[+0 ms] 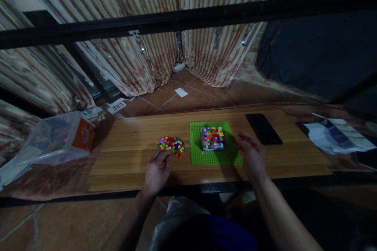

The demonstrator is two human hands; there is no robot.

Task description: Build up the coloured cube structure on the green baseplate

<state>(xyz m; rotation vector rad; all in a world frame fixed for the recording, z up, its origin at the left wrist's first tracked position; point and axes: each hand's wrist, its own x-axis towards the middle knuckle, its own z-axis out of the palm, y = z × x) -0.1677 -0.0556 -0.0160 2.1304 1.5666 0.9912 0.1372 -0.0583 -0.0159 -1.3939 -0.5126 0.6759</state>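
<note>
A small heap of loose, many-coloured toy bricks (171, 143) lies on the wooden table. My left hand (157, 172) is at the near edge of this heap, its fingers bent together; whether a brick is between them I cannot make out. Right of the heap lies a green studded baseplate (196, 157). On it stands a block built of many-coloured bricks (213, 138), box-shaped with a patchwork top. My right hand (251, 155) is over the baseplate's right edge, apart from the block. Its fingers are loosely bent and apart, with nothing visible in them.
A black phone-like slab (264, 129) lies right of the baseplate on the wooden table (126, 157). Left of the table stands a clear plastic box (55, 141) with an orange label. A plastic packet (338, 135) lies at the right. A black bar (188, 17) crosses before the curtains.
</note>
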